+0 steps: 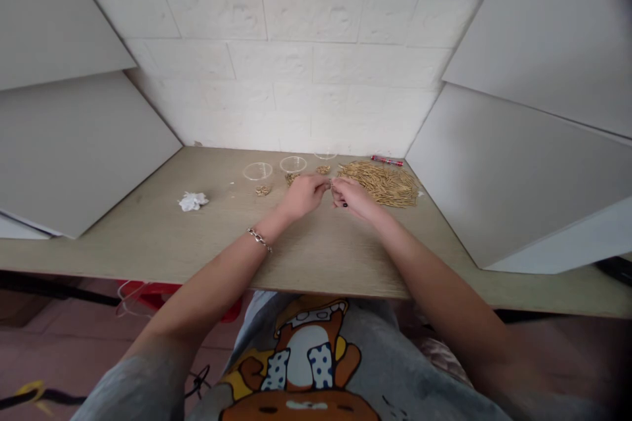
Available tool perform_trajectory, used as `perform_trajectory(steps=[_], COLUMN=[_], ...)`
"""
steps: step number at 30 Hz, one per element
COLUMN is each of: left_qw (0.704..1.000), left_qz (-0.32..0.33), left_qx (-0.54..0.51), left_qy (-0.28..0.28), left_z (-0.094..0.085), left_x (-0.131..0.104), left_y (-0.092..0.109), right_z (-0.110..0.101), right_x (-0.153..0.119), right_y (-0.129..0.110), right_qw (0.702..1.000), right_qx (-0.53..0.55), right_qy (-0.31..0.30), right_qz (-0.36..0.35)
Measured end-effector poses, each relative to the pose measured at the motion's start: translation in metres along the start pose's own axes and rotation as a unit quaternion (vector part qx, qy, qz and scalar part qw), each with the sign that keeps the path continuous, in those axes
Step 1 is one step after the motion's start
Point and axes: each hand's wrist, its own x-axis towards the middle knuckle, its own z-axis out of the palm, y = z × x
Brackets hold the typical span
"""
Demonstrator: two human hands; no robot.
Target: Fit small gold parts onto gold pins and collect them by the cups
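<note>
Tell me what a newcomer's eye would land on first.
Probably the wide heap of thin gold-coloured pieces, at the back right of the table. Next, the left hand and right hand, close together by that heap's left edge; then the crumpled white wad, on the table's left.

- Left forearm (217, 283) and right forearm (434, 276) angle inward toward far side.
- Left hand (303, 197): back upward, fingers curled in.
- Right hand (353, 196): fingers bent, tips just beside the left's.
</note>
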Motion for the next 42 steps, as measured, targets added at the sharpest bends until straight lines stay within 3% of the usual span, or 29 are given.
perform_trajectory(steps=[27, 42], left_qw=[0.999, 0.994], left_qz=[-0.021, -0.064], left_qx=[-0.023, -0.083], left_qy=[0.008, 0.005], left_z=[-0.0006, -0.0035], left_x=[0.0005, 0.0009], left_y=[0.0005, 0.004], right_z=[-0.0043, -0.0056], right_x=[-0.0014, 0.0016], right_y=[-0.0046, -0.0028], right_qw=[0.999, 0.997], right_qx=[-0.024, -0.059], right_qy=[-0.007, 0.037], right_qz=[-0.033, -0.038])
